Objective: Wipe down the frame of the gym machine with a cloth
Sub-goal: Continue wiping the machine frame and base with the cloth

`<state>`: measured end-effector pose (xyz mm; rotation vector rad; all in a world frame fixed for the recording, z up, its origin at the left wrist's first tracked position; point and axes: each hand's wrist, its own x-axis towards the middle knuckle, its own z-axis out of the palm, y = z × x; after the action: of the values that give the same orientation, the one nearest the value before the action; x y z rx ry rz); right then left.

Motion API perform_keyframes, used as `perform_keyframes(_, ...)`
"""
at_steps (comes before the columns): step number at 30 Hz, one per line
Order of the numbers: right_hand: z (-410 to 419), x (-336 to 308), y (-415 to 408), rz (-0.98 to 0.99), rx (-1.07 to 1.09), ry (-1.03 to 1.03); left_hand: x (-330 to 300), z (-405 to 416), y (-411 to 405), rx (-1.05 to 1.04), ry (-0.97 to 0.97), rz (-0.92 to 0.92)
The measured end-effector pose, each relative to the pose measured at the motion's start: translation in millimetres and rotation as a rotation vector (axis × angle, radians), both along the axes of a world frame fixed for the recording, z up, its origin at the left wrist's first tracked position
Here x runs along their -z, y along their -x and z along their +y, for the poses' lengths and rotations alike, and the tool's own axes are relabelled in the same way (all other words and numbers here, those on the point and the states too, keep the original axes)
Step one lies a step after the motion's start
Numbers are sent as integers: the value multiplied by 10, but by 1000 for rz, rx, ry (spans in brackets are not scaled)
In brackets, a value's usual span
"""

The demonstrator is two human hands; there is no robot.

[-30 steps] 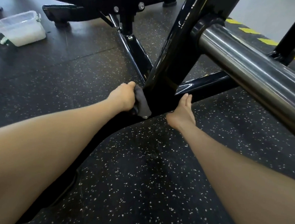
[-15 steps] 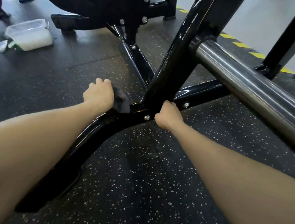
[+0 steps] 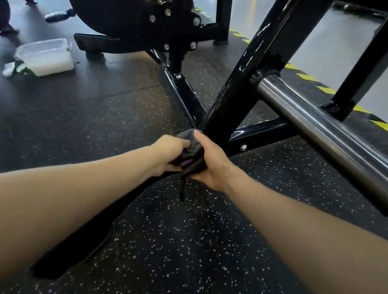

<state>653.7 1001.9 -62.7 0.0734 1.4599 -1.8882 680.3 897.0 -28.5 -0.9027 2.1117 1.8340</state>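
Both hands now on the cloth (image 3: 189,151): right hand (image 3: 210,164) came off the frame (image 3: 243,85) to grip it alongside left hand (image 3: 169,153). Probably refolding before more wiping.

Plastic tub (image 3: 46,56) on speckled floor (image 3: 179,251)

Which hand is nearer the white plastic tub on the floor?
Left. The left hand grips the grey cloth on the side toward the white plastic tub; the right hand holds it from the far side.
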Motion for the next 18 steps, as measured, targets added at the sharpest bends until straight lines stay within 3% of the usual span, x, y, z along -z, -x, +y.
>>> perform_keyframes(2,123,26,27,50,33,-84,83,138,-52,-18,-244,-17)
perform_keyframes(4,236,101,96,45,103,-137,166,223,-47,11,-346,1)
perform_keyframes(6,303,217,181,-11,222,-157,246,237,5,150,-122,31)
perform_keyframes(8,337,372,289,-50,399,-227,326,144,78,349,413,73)
perform_keyframes(10,400,527,462,-64,612,-328,359,-33,104,363,703,143)
perform_keyframes(13,495,680,735,-42,789,-414,413,-304,44,344,841,214)
perform_keyframes(18,355,1119,936,40,610,-518,454,-517,-131,351,959,213)
